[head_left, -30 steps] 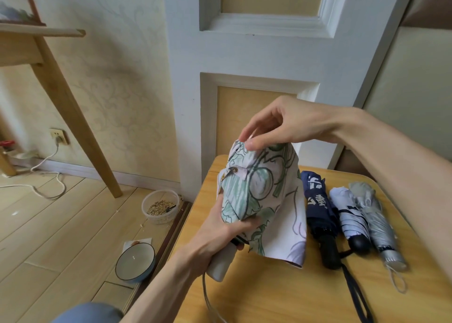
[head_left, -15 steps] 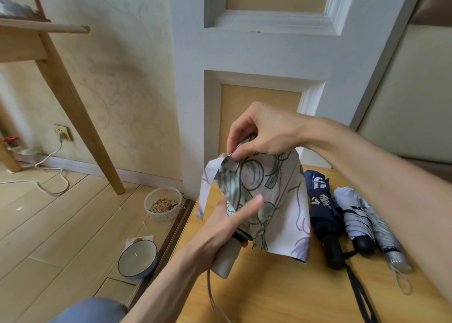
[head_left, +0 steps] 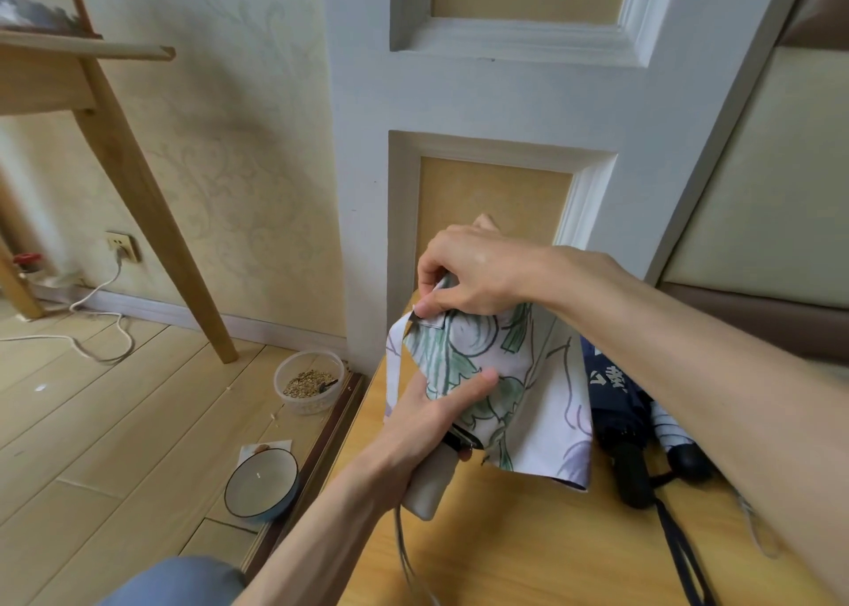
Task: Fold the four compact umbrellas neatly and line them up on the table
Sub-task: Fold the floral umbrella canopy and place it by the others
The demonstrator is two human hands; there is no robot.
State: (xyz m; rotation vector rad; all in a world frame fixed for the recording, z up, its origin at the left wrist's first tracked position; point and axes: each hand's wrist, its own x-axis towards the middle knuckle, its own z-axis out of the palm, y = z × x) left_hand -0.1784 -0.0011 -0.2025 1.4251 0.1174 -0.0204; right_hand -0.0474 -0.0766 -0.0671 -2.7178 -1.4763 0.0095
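Note:
A pale umbrella with green and purple drawings point(head_left: 528, 389) is held upright over the wooden table point(head_left: 528, 550), its canopy loose. My left hand point(head_left: 427, 426) grips its grey handle and lower canopy, thumb pressed on the cloth. At the top left edge of the canopy, my right hand point(head_left: 473, 275) pinches a fold or strap of the fabric. A folded navy umbrella point(head_left: 618, 417) with white lettering lies to the right on the table. Beside it lies a white patterned umbrella point(head_left: 675, 440) with a black handle, mostly hidden by my right forearm.
The table's left edge point(head_left: 363, 417) drops to a wooden floor. On the floor stand a plastic tub of grain point(head_left: 308, 381) and a blue-rimmed bowl point(head_left: 261, 481). A white panelled wall point(head_left: 459, 100) rises just behind the table. A wooden leg point(head_left: 151, 219) slants at left.
My right hand has moved left along the canopy's top to its left edge and now pinches the fabric there. The view has shifted closer and to the right.

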